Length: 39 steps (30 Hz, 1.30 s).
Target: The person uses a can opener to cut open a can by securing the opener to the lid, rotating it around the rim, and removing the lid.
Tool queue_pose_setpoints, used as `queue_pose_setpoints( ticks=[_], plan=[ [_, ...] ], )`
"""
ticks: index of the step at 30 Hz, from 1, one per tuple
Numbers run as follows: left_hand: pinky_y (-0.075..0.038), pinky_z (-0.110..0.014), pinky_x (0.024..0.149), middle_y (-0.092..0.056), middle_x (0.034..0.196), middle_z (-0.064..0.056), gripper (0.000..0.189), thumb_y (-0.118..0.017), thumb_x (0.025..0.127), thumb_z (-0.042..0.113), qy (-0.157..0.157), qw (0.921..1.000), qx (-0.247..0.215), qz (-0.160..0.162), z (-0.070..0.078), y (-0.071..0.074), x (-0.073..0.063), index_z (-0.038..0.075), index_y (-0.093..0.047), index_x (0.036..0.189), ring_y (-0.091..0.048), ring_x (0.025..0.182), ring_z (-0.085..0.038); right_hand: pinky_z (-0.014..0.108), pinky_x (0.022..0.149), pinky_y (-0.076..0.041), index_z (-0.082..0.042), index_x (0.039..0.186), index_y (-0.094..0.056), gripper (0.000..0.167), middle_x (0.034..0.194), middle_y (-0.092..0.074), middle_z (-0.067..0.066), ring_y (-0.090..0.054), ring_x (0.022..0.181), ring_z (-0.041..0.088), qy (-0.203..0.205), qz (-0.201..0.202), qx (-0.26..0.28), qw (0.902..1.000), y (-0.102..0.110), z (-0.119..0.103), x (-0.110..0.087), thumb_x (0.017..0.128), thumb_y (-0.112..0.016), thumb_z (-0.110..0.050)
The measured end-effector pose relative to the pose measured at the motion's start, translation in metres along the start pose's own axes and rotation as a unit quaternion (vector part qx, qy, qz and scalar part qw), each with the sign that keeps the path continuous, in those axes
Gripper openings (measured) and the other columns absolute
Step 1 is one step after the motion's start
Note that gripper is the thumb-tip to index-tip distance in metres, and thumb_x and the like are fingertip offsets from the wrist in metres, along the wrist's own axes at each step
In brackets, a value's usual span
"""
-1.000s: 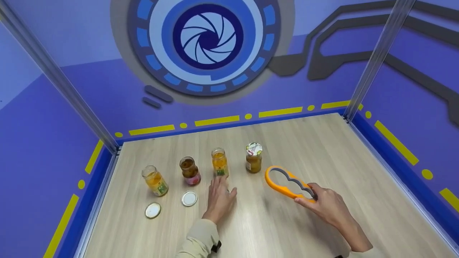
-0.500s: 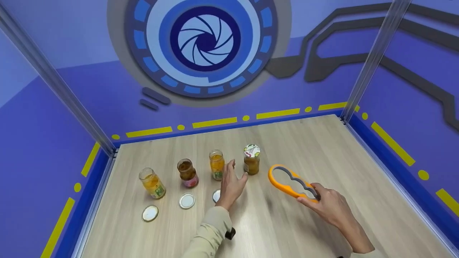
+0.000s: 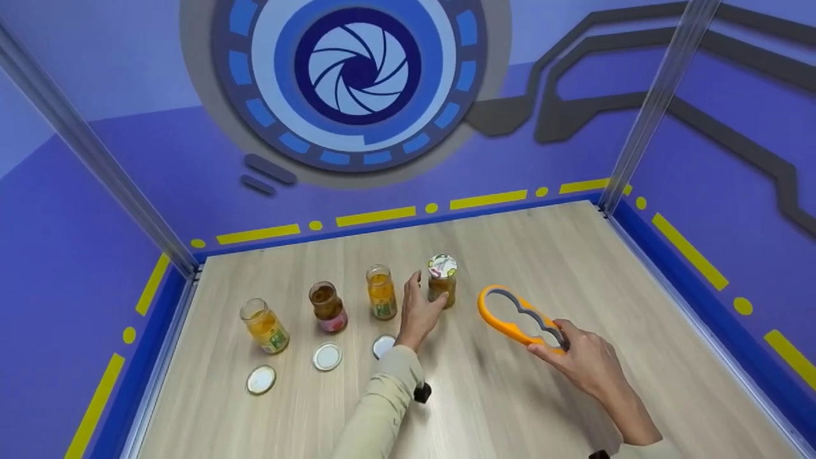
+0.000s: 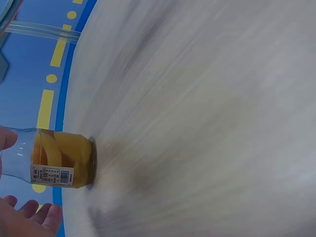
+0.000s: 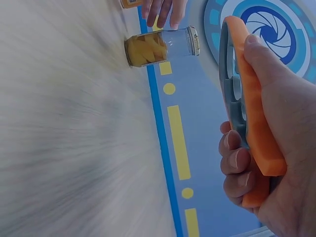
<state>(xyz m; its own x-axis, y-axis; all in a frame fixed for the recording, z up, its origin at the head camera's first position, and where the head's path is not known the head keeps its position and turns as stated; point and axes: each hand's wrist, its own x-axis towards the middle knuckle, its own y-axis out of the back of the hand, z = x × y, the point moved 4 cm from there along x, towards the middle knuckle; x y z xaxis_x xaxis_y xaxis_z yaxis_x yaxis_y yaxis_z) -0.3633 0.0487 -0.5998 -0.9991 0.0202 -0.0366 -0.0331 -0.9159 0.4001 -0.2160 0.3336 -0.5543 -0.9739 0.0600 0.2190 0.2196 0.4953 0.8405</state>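
Note:
A capped glass jar (image 3: 442, 280) with a patterned lid and yellow-brown fruit pieces stands upright on the table, at the right end of a row of jars. My left hand (image 3: 422, 313) reaches to its left side, fingers spread; the thumb overlaps the glass in the head view. Seen from the left wrist, the jar (image 4: 64, 160) lies between the thumb and the other fingers (image 4: 44, 217), which are apart from it. My right hand (image 3: 590, 360) grips an orange jar opener (image 3: 510, 328) with grey scalloped inner edges, its wide loop pointing toward the capped jar.
Three lidless jars stand left of the capped one: a yellow one (image 3: 382, 299), a dark brown one (image 3: 330, 312) and another yellow one (image 3: 266, 331). Before them lie three lids, white side up: a right lid (image 3: 382, 346), a middle lid (image 3: 327, 356), a left lid (image 3: 261, 380). Blue-purple walls enclose the table.
My left hand has moved from over the right lid, past the yellow jar, rightward to the capped jar, uncovering that lid. My right hand still holds the jar opener in nearly the same place.

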Motion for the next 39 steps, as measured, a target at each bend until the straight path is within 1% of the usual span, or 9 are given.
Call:
queue_pose_setpoints(
  ticks=[6,9,14,17,19,23,28,32,39],
  plan=[
    [-0.028,-0.049,0.121,-0.034,0.163,-0.018,0.081,-0.074,0.097,0.027,-0.014,0.9998,-0.008,-0.006,0.004,-0.013,0.013,0.004,-0.028,0.16,-0.033,0.15,-0.034,0.028,0.048,-0.032,-0.006,0.114,-0.069,0.068,0.062,-0.047,-0.007,-0.042,0.052,0.012,-0.004,-0.001,0.003,1.0,0.002,0.005,0.001,0.081,-0.078,-0.065],
    [-0.028,-0.047,0.122,-0.037,0.161,-0.02,0.081,-0.075,0.097,0.026,-0.024,0.9997,-0.007,-0.007,0.007,-0.018,0.018,0.001,-0.029,0.159,-0.035,0.149,-0.033,0.028,0.049,-0.033,-0.006,0.115,-0.069,0.068,0.063,-0.048,-0.008,-0.043,0.053,0.011,0.001,0.005,0.001,1.0,0.005,0.006,0.002,0.082,-0.079,-0.064],
    [-0.032,-0.048,0.12,-0.047,0.154,-0.02,0.07,-0.074,0.097,0.021,-0.033,0.9993,-0.015,0.01,0.008,-0.017,0.023,-0.001,-0.038,0.154,-0.042,0.144,-0.034,0.028,0.049,-0.036,-0.005,0.117,-0.07,0.067,0.064,-0.052,-0.008,-0.044,0.052,0.011,0.014,0.018,-0.003,0.9997,0.009,0.001,0.006,0.082,-0.08,-0.061],
    [-0.034,-0.048,0.118,-0.051,0.151,-0.019,0.066,-0.075,0.097,0.017,-0.031,0.9992,-0.019,0.016,0.007,-0.016,0.023,0.0,-0.042,0.151,-0.046,0.142,-0.033,0.028,0.049,-0.036,-0.005,0.118,-0.07,0.068,0.065,-0.053,-0.007,-0.044,0.053,0.011,0.015,0.019,-0.001,0.9997,0.01,-0.003,0.009,0.082,-0.08,-0.062],
    [-0.035,-0.048,0.118,-0.052,0.15,-0.019,0.065,-0.075,0.096,0.016,-0.029,0.9993,-0.021,0.014,0.006,-0.016,0.021,0.0,-0.043,0.151,-0.047,0.141,-0.033,0.028,0.049,-0.036,-0.004,0.119,-0.07,0.069,0.066,-0.054,-0.006,-0.044,0.053,0.012,0.017,0.02,0.003,0.9997,0.011,-0.005,0.011,0.081,-0.08,-0.062],
    [-0.035,-0.048,0.118,-0.051,0.151,-0.019,0.067,-0.076,0.096,0.017,-0.018,0.9992,-0.035,-0.005,0.004,-0.016,0.014,0.001,-0.043,0.152,-0.046,0.142,-0.033,0.028,0.049,-0.036,-0.004,0.119,-0.07,0.071,0.066,-0.053,-0.006,-0.044,0.054,0.012,0.022,0.022,0.01,0.9995,0.013,-0.01,0.015,0.08,-0.08,-0.063],
    [-0.036,-0.048,0.117,-0.051,0.151,-0.018,0.07,-0.077,0.095,0.022,-0.017,0.9981,-0.046,-0.036,0.001,-0.014,0.0,0.003,-0.043,0.153,-0.047,0.141,-0.033,0.028,0.049,-0.036,-0.005,0.118,-0.069,0.072,0.066,-0.052,-0.007,-0.045,0.054,0.012,0.034,0.023,0.015,0.9991,0.012,-0.017,0.019,0.079,-0.081,-0.064],
    [-0.039,-0.047,0.115,-0.054,0.148,-0.017,0.07,-0.078,0.094,0.024,-0.032,0.9964,-0.053,-0.058,-0.004,-0.012,-0.012,0.005,-0.044,0.152,-0.05,0.138,-0.032,0.029,0.049,-0.036,-0.005,0.119,-0.069,0.074,0.066,-0.053,-0.008,-0.045,0.054,0.012,0.038,0.016,0.02,0.999,0.009,-0.023,0.02,0.078,-0.081,-0.066],
    [-0.045,-0.043,0.11,-0.06,0.141,-0.013,0.065,-0.08,0.093,0.021,-0.054,0.9938,-0.056,-0.079,-0.01,-0.006,-0.037,0.005,-0.049,0.148,-0.057,0.129,-0.028,0.027,0.049,-0.035,-0.009,0.119,-0.069,0.076,0.064,-0.051,-0.01,-0.044,0.053,0.01,0.051,-0.002,0.025,0.9984,0.002,-0.034,0.019,0.075,-0.08,-0.07]
  ],
)
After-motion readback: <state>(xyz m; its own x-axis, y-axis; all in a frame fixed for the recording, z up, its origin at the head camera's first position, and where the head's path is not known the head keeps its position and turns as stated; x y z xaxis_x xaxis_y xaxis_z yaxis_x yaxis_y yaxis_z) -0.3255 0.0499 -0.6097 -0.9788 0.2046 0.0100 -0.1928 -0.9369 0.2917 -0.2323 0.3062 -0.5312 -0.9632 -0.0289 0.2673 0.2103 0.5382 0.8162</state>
